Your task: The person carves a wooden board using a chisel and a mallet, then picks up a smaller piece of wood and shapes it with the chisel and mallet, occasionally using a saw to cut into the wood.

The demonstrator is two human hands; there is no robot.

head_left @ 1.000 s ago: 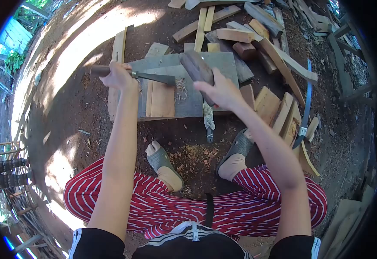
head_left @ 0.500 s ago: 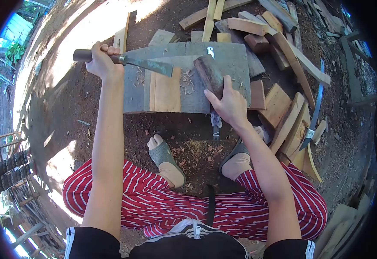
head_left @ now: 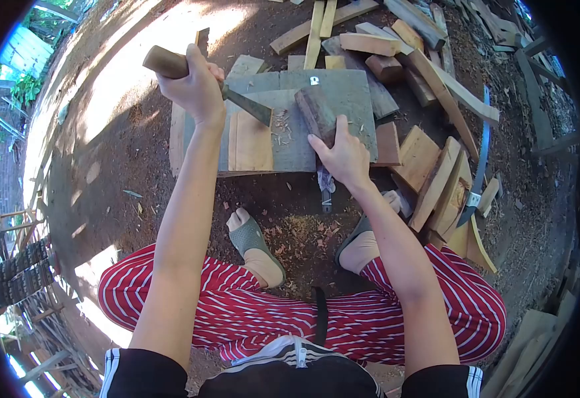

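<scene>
My left hand (head_left: 196,86) is wrapped round the wooden handle of a broad chisel (head_left: 249,106), whose blade slants down to the right, its tip at the upper right edge of a light wood piece (head_left: 251,142). That piece lies on a grey board (head_left: 296,156). My right hand (head_left: 344,156) grips the near end of a dark, thick wooden block (head_left: 316,113), which rests over the board to the right of the light piece. Wood shavings are scattered between the two.
Offcuts (head_left: 417,156) are heaped right of the board, and longer pieces lie behind it. A handsaw (head_left: 481,166) with a blue blade stands among the right-hand offcuts. My feet (head_left: 253,245) are close to the board's near edge. A tyre (head_left: 21,272) is at far left.
My left hand has moved right and tilted the chisel more steeply, bringing its tip to the light piece's right edge. My right hand still grips the block. The view has shifted slightly.
</scene>
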